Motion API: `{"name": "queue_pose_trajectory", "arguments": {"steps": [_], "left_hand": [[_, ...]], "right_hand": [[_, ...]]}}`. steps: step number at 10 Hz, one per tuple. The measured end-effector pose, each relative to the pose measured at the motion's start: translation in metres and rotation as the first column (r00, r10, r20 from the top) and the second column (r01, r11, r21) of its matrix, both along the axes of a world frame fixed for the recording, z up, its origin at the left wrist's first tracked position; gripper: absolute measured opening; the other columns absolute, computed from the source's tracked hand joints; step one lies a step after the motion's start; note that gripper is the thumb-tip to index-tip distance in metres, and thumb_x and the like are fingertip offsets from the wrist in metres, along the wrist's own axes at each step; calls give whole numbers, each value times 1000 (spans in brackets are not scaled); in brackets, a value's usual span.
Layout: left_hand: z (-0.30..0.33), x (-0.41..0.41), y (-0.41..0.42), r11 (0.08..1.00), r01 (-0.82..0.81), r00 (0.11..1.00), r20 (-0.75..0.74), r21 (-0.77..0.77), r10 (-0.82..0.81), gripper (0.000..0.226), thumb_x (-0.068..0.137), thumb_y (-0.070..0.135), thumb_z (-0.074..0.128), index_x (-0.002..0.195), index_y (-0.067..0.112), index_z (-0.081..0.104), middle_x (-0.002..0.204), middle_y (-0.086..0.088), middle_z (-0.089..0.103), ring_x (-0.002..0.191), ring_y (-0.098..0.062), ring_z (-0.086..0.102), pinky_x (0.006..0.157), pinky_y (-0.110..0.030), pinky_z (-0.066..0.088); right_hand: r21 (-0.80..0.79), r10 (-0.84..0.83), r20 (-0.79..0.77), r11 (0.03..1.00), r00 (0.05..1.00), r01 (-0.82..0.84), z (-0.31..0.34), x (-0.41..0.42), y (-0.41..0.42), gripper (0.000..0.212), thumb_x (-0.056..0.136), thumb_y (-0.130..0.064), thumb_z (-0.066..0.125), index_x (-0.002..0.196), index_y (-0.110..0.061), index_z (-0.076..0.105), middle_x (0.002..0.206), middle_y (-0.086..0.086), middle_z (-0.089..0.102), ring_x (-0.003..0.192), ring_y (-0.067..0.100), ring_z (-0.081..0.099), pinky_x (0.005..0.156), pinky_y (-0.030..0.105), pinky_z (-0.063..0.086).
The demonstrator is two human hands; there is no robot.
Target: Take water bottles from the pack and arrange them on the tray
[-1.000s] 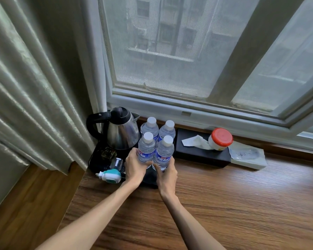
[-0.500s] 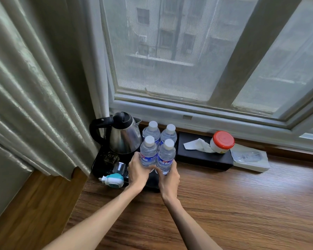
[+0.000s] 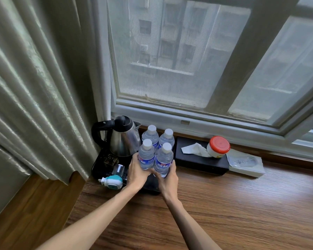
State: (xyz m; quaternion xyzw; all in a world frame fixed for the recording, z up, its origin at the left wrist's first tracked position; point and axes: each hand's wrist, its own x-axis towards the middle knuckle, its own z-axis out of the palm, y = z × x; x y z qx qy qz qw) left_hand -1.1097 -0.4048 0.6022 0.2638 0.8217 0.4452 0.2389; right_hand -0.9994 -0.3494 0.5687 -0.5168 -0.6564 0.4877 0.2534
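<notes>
Several clear water bottles with white caps and blue labels stand in a tight square on the black tray [image 3: 152, 188] near the window. My left hand [image 3: 136, 173] is wrapped around the front left bottle [image 3: 146, 156]. My right hand [image 3: 167, 181] holds the front right bottle [image 3: 163, 160]. Behind them stand the back left bottle [image 3: 150, 135] and the back right bottle [image 3: 167, 139], both untouched. The bottoms of the front bottles are hidden by my fingers. No pack is in view.
A steel kettle [image 3: 122, 139] with a black handle shares the tray's left side, with a small glass [image 3: 118, 169] and a teal plug-in device [image 3: 112, 182] in front. Right of the tray lie a black tissue box [image 3: 201, 161], a red-lidded jar [image 3: 218, 147] and a flat packet [image 3: 245, 162]. Curtain hangs left.
Both hands stay on the two front bottles and have pushed them slightly back toward the rear pair. My head has moved, so the whole scene sits a little differently in view.
</notes>
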Motion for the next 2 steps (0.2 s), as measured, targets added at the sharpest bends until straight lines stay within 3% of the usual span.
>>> {"name": "queue_pose_trajectory", "arguments": {"steps": [1, 2], "left_hand": [[3, -2, -8, 996, 30, 999, 19, 79, -32, 90, 62, 19, 92, 138, 16, 43, 132, -3, 60, 119, -13, 56, 93, -25, 42], [18, -2, -11, 987, 36, 999, -36, 159, -31, 90, 62, 15, 93, 138, 15, 43, 130, 0, 60, 120, -12, 57, 94, -22, 42]], "right_hand": [[-7, 17, 22, 1000, 1000, -17, -1, 8, 0, 107, 74, -47, 83, 156, -19, 22, 149, 0, 53, 137, 16, 49, 113, 44, 42], [40, 5, -3, 999, 1000, -5, 25, 17, -2, 101, 77, -29, 85, 156, -12, 25, 153, 3, 47, 139, 8, 42, 116, 28, 35]]}}
